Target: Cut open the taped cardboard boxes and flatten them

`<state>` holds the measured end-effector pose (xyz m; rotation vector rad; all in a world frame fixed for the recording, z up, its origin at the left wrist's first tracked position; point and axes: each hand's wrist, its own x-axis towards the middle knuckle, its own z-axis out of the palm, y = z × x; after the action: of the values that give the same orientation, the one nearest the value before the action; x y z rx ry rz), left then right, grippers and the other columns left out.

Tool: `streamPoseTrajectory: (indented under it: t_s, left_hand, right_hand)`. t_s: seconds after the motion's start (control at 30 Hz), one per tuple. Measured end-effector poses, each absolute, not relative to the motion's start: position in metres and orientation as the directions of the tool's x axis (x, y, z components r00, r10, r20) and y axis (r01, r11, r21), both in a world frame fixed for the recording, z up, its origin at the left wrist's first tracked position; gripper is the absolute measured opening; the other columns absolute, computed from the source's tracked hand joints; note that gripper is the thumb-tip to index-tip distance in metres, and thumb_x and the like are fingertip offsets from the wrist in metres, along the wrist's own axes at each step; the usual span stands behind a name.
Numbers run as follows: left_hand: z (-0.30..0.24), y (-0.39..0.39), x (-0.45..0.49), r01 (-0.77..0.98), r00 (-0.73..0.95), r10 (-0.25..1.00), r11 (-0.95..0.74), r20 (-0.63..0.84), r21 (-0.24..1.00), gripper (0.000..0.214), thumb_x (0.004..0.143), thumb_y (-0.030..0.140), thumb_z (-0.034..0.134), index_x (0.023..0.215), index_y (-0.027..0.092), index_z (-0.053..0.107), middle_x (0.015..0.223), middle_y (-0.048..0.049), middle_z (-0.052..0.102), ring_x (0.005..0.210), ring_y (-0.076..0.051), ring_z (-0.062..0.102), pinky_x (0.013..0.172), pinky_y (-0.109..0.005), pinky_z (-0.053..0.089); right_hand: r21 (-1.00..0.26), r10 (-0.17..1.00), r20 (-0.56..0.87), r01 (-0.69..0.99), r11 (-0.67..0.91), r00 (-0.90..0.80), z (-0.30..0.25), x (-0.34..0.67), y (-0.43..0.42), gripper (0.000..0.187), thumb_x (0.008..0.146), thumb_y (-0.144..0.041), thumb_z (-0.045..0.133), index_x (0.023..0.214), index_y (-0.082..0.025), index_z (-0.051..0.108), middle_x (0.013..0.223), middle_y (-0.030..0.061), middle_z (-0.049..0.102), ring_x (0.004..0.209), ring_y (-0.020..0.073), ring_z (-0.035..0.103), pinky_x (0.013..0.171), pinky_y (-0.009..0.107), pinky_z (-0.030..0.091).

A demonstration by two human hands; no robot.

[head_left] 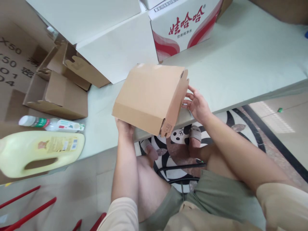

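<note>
A pale table [233,73] has a brown cardboard box [148,93] at its near edge, the right hand [198,105] at the box's side with fingers apart, the left hand [124,128] under it, fingers hidden, state impossible to tell.

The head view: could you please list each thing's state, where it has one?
Cardboard box: tilted, upper face closed
Left hand: under the box's near edge, partly hidden
Right hand: open, fingers at the box's side
Bottle: capped, on its side
Jug: on its side
Printed carton: standing upright
Boxes at left: open
</note>
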<state>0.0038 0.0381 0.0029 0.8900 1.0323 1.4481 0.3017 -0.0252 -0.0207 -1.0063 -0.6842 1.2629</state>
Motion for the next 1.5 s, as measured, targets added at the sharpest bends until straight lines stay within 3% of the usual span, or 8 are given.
streamPoseTrajectory:
  t_s: [0.2, 0.4, 0.8, 1.13, 1.5]
  left_hand:
    - [0.006, 0.036, 0.006, -0.400, -0.153, 0.987, -0.021, -0.044, 0.916, 0.038, 0.067, 0.048, 0.084, 0.089, 0.019, 0.072, 0.095, -0.0046, 0.075, 0.088, -0.019, 0.070, 0.081, -0.034, 0.054]
    - [0.005, 0.036, 0.004, -0.342, -0.155, 0.988, -0.050, -0.004, 0.938, 0.035, 0.073, 0.050, 0.079, 0.091, 0.021, 0.071, 0.097, -0.0047, 0.075, 0.089, -0.019, 0.071, 0.079, -0.031, 0.056]
    - [0.017, 0.026, 0.013, -0.263, -0.252, 0.967, -0.093, 0.025, 0.960, 0.033, 0.070, 0.048, 0.078, 0.090, 0.021, 0.074, 0.094, -0.0046, 0.077, 0.085, -0.018, 0.071, 0.075, -0.028, 0.055]
    - [0.020, 0.023, 0.012, -0.269, -0.255, 0.966, -0.104, 0.033, 0.958, 0.037, 0.068, 0.051, 0.080, 0.090, 0.021, 0.074, 0.093, -0.0048, 0.077, 0.083, -0.018, 0.071, 0.075, -0.027, 0.055]
    - [0.010, 0.019, 0.009, -0.260, -0.219, 0.976, -0.078, 0.020, 0.962, 0.040, 0.069, 0.052, 0.081, 0.094, 0.022, 0.072, 0.094, -0.0045, 0.075, 0.087, -0.019, 0.072, 0.077, -0.029, 0.056]
  right_hand:
    - [-0.906, 0.971, -0.086, -0.424, 0.018, 0.223, -0.021, 0.302, -0.025, 0.069, 0.075, -0.070, 0.064, 0.135, -0.039, 0.051, 0.119, 0.0011, 0.068, 0.084, 0.0170, 0.068, 0.070, 0.032, 0.059]
    - [-0.924, 0.974, -0.090, -0.383, -0.004, 0.208, -0.019, 0.301, -0.026, 0.073, 0.075, -0.073, 0.060, 0.139, -0.038, 0.051, 0.120, 0.0023, 0.069, 0.085, 0.0187, 0.069, 0.070, 0.034, 0.059]
    - [-0.952, 0.975, -0.105, -0.304, -0.042, 0.194, -0.017, 0.298, -0.028, 0.075, 0.079, -0.073, 0.051, 0.145, -0.036, 0.049, 0.126, 0.0043, 0.068, 0.091, 0.0215, 0.070, 0.072, 0.037, 0.059]
    - [-0.932, 0.980, -0.084, -0.361, -0.014, 0.179, -0.020, 0.297, -0.029, 0.067, 0.078, -0.073, 0.056, 0.132, -0.034, 0.054, 0.120, 0.0042, 0.069, 0.088, 0.0224, 0.071, 0.072, 0.039, 0.058]
    - [-0.922, 0.979, -0.103, -0.386, -0.028, 0.175, -0.018, 0.297, -0.028, 0.070, 0.079, -0.071, 0.053, 0.139, -0.035, 0.049, 0.126, 0.0043, 0.069, 0.092, 0.0241, 0.072, 0.078, 0.044, 0.061]
